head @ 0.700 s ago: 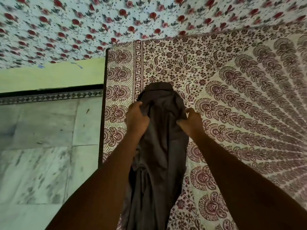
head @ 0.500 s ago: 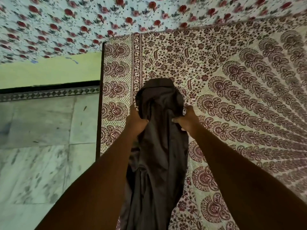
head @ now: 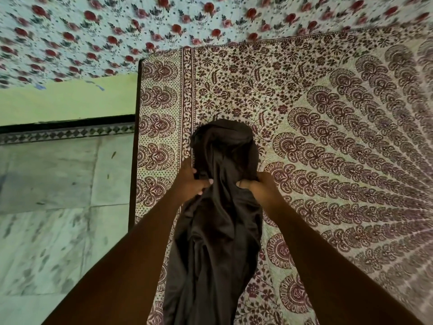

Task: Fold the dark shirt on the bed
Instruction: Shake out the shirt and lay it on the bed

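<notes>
The dark brown shirt (head: 218,226) lies as a long narrow bundle on the bed (head: 328,160), which is covered by a maroon-and-cream patterned spread. Its far end rests bunched on the spread near the bed's left border; the near part hangs down toward me between my arms. My left hand (head: 191,181) grips the shirt's left edge with the thumb on top. My right hand (head: 256,185) is closed on its right edge. Both hands hold the cloth at about the same height, a short way apart.
The bed's dark left edge (head: 134,160) runs beside a pale marble floor (head: 54,195). A green wall base (head: 65,102) with a tiled border strip lies beyond. A floral cloth with red roses (head: 140,24) hangs behind the bed. The spread stretches wide to the right.
Both hands have drawn back toward me along the shirt and closed inward, narrowing the cloth between them. The far end of the shirt has settled lower on the spread.
</notes>
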The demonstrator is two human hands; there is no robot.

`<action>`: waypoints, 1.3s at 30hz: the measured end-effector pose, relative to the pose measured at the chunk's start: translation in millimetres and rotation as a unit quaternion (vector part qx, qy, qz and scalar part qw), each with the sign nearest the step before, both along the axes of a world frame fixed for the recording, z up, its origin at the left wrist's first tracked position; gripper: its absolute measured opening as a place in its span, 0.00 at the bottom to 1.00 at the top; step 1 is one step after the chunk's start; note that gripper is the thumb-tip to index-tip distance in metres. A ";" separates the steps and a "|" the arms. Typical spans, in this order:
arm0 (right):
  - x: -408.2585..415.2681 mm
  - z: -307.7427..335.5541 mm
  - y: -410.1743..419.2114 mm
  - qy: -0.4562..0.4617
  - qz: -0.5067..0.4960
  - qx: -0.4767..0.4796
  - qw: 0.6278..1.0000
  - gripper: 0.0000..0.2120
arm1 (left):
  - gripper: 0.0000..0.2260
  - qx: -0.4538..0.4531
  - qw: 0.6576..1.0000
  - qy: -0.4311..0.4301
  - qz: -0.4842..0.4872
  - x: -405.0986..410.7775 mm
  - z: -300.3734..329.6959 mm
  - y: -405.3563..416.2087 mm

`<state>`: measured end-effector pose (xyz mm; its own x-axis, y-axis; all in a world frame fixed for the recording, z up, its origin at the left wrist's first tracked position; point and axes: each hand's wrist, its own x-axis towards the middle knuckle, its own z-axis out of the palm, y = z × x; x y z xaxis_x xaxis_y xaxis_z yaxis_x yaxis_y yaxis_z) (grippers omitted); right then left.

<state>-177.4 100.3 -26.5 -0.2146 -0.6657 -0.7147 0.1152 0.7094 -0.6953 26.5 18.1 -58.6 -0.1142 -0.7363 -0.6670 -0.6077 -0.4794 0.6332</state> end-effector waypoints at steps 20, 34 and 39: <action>-41.3 210.2 147.9 0.038 0.034 -0.101 0.994 0.23 | 0.06 -0.059 0.993 0.098 -0.005 17.4 221.8 106.1; -120.6 396.9 243.2 0.446 0.273 0.026 0.852 0.17 | 0.15 -0.362 0.926 0.070 -0.078 -13.4 430.0 182.7; -185.6 428.9 283.7 0.523 0.093 -0.104 0.841 0.09 | 0.24 -0.474 0.877 -0.046 -0.060 -52.5 474.3 225.8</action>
